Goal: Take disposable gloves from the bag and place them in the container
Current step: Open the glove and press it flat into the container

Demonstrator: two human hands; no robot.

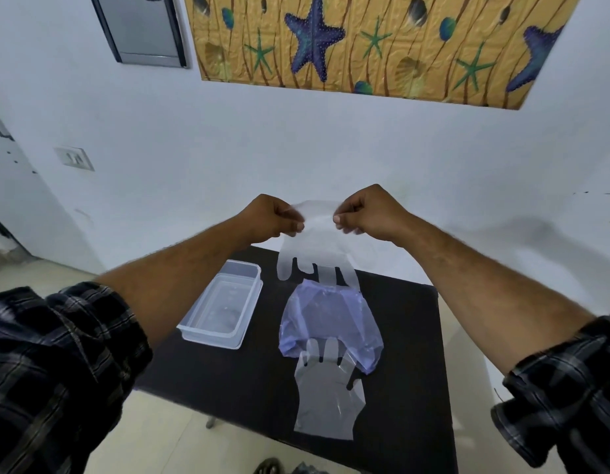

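Note:
A clear disposable glove (315,246) hangs in the air above the table's far edge, fingers pointing down. My left hand (271,218) pinches its cuff on the left and my right hand (366,213) pinches it on the right. Below it a pale purple plastic bag (329,326) lies on the dark table (409,354). A second clear glove (325,398) lies flat at the near end of the bag, its fingers reaching onto the bag. A clear rectangular container (223,304) stands open to the left of the bag; I cannot tell whether anything lies in it.
The small table stands against a white wall with a starfish picture (372,46) above. The table's near edge runs close to the flat glove. Pale floor lies to the left and in front, with a dark object (267,466) by the lower frame edge.

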